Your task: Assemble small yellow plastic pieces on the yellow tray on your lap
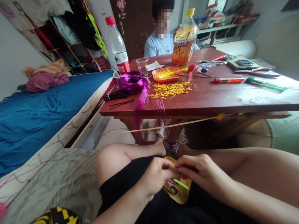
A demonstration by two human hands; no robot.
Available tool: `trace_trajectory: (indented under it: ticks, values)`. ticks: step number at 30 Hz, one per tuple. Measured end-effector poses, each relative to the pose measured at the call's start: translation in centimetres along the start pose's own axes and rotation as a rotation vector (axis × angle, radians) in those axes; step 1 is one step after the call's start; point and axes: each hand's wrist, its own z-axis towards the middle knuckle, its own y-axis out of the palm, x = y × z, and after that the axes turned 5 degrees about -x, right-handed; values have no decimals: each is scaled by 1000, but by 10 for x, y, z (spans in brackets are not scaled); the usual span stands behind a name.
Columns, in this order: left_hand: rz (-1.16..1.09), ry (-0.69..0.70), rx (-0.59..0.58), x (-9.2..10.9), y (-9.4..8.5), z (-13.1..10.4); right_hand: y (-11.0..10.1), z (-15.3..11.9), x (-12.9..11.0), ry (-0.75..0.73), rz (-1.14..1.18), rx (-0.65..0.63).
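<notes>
1. Nearest, the left hand (157,174) and right hand (202,171) meet over the lap, fingertips together. Each grip is drawn in to a pinch; whether either holds anything cannot be told. A small red piece (181,176) shows just below the fingertips, over the yellow tray (183,199).
2. The yellow tray rests on black cloth (126,189), with a light-green stick (181,184) and a round, dark-centred item (173,190) in it.
3. Beyond the knees, a long thin stick (163,127) runs below the bench (201,104) edge, a yellow-and-red tuft (219,117) near its right end.
4. At the bench's near left lie dark wires (121,104) and a purple thread bundle (130,82), its strands hanging over the edge. Beside it are red-tipped yellow stems (171,90); more yellow stems lie in an orange tray (161,79).
5. On the right are a red pen (229,80), a green pen (266,84), scissors (263,72) and a phone (244,63).
6. Farther back stand a clear cup (142,66), a red-capped bottle (118,46), its red label showing "山泉", and a yellow-capped bottle (185,39) of amber drink, labelled "冰红茶".
7. Behind, a person (158,46) in light blue sits before a door (136,28) bearing a red diamond sign (121,4) reading "旺".
</notes>
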Motion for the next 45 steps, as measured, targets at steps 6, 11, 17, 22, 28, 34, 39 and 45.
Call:
trace_trajectory:
  ticks: [6, 11, 17, 22, 28, 34, 39, 45]
  values:
    - [757, 494, 212, -2, 10, -8, 2, 6, 3, 176, 287, 39]
    - [1137, 967, 353, -17, 10, -10, 4, 13, 2, 244, 462, 19]
    - [1378, 1212, 223, -15, 2, -9, 3, 20, 2, 273, 501, -25]
    - [1439, 1283, 181, -12, -2, -1, 0, 27, 3, 240, 356, -39]
    - [774, 684, 246, 7, 1, 7, -17, 20, -8, -2, 23, 2]
    - [-137, 12, 21, 11, 1, 16, -29, 5, 3, -656, -500, -135]
    - [-272, -47, -8, 5, 4, 17, -29, 4, 9, -958, -843, 24]
    - [-132, 103, 23, 7, 4, 11, -27, 6, 6, -842, -803, -6]
